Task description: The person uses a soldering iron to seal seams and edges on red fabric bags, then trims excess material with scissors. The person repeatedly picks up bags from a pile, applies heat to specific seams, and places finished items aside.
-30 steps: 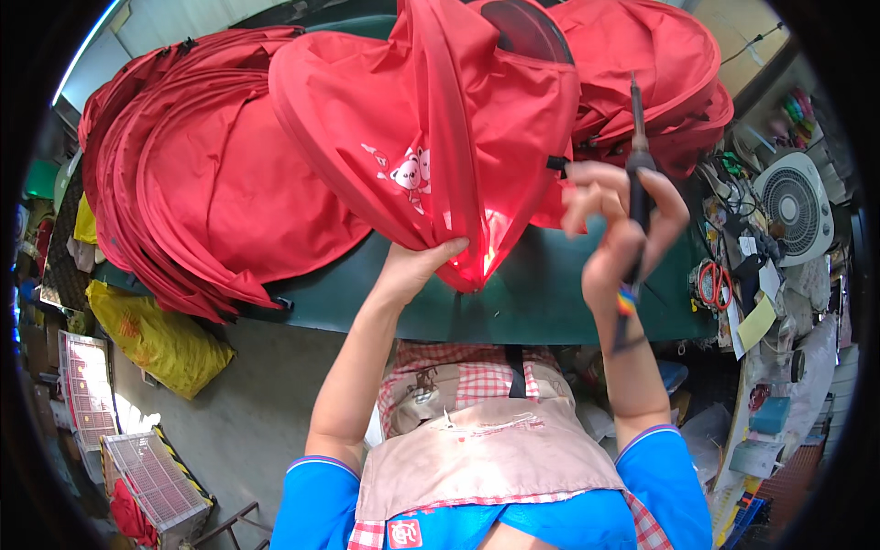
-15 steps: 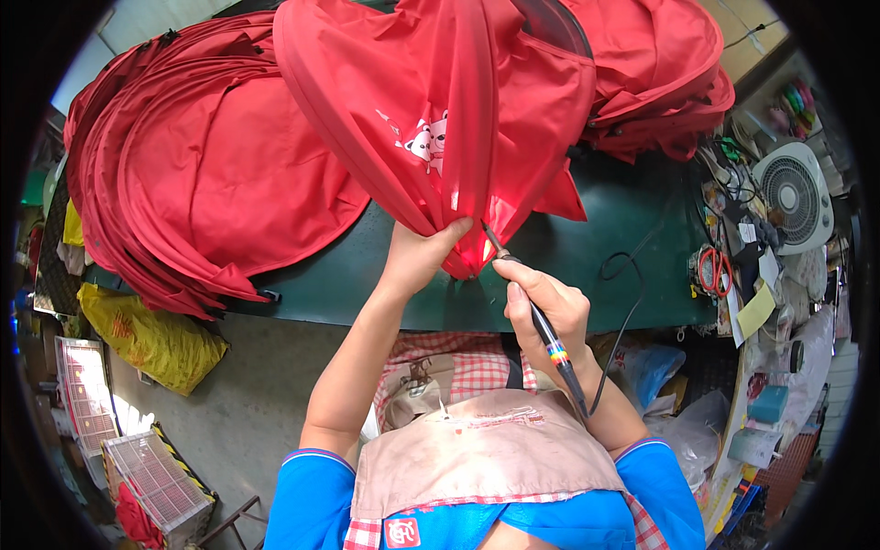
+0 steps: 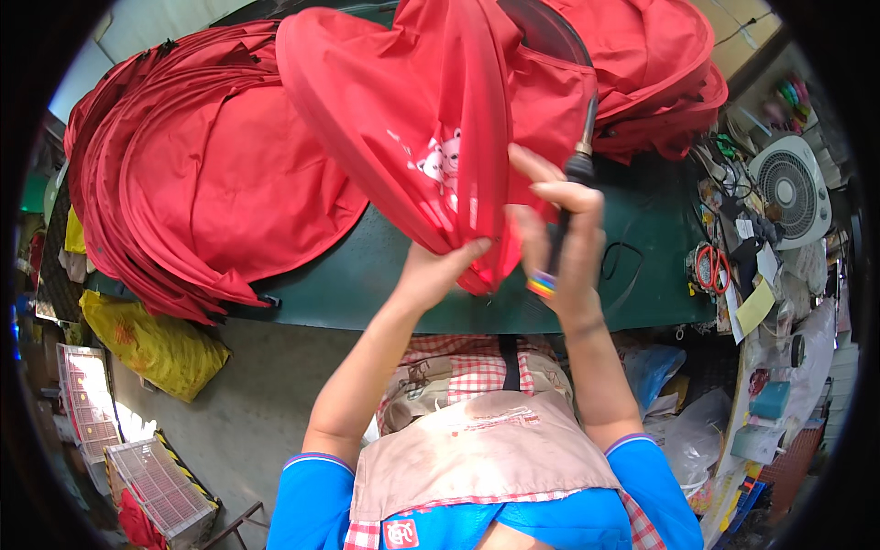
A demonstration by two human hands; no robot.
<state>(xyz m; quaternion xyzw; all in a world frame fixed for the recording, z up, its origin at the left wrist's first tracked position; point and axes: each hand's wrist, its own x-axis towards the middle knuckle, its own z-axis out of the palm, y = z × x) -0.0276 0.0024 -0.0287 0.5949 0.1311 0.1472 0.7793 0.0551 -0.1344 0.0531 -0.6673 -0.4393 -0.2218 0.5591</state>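
Observation:
A red fabric canopy (image 3: 376, 110) with curved, piped edges and a white cartoon animal print stands bunched up over the dark green table. My left hand (image 3: 435, 273) is closed on its lower gathered corner, the thumb pressed on top of the cloth. In my right hand (image 3: 579, 234) is a soldering iron (image 3: 579, 170), its metal tip pointing up and away from me. That hand is smeared by motion, close to the canopy's right side; some fingers are raised off the handle, near the cloth.
A stack of red canopies (image 3: 220, 174) lies on the left of the green table (image 3: 632, 266), with more red canopies (image 3: 642, 73) at the back right. On the right are a white fan (image 3: 790, 191) and red-handled scissors (image 3: 711, 269). A yellow bag (image 3: 151, 344) sits below the left edge.
My right hand has lifted the soldering iron off the canopy's lower corner, swinging its tip up and to the right. My left hand keeps its grip, having shifted slightly toward me and right.

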